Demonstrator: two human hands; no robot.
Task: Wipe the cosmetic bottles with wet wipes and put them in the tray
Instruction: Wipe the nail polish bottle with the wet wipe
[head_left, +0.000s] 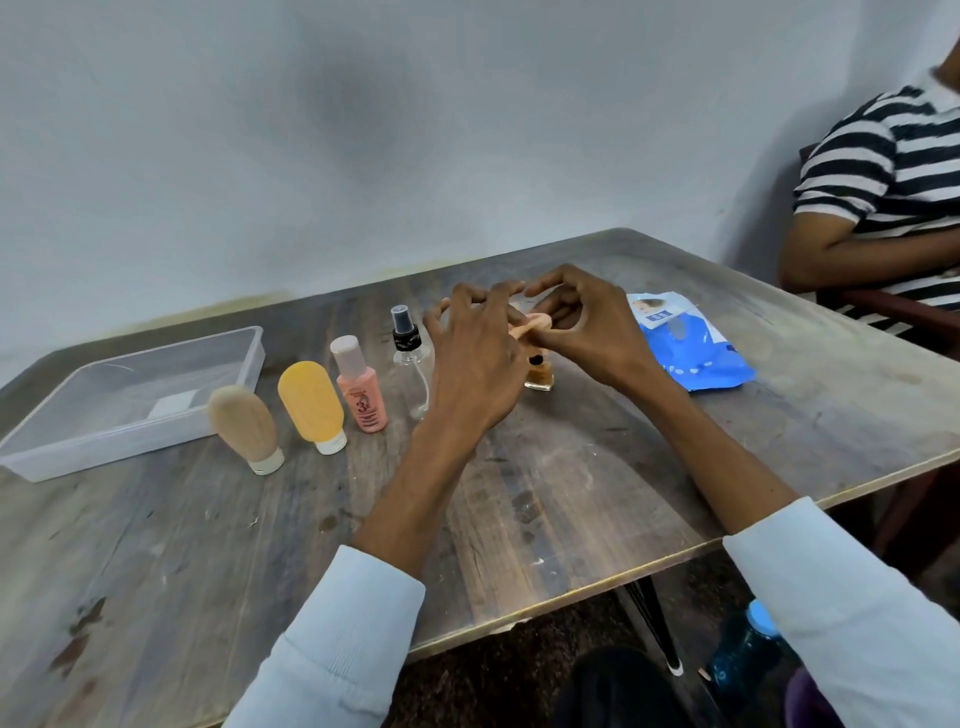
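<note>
My left hand (472, 364) and my right hand (587, 327) meet above the table's middle, both closed on a peach-coloured item (536, 325). My fingers hide most of it, so I cannot tell whether it is a bottle or a wipe. Just below them stands a small amber bottle (539, 375). To the left, a row of bottles stands on the table: a clear spray bottle (410, 358), a pink bottle (362, 395), a yellow tube (310, 400) and a beige tube (244, 421). The clear plastic tray (130, 441) lies at the far left with no bottles in it.
A blue pack of wet wipes (691, 353) lies right of my hands. A person in a striped shirt (883, 171) sits at the table's far right corner. A blue water bottle (743, 649) stands on the floor under the near right edge.
</note>
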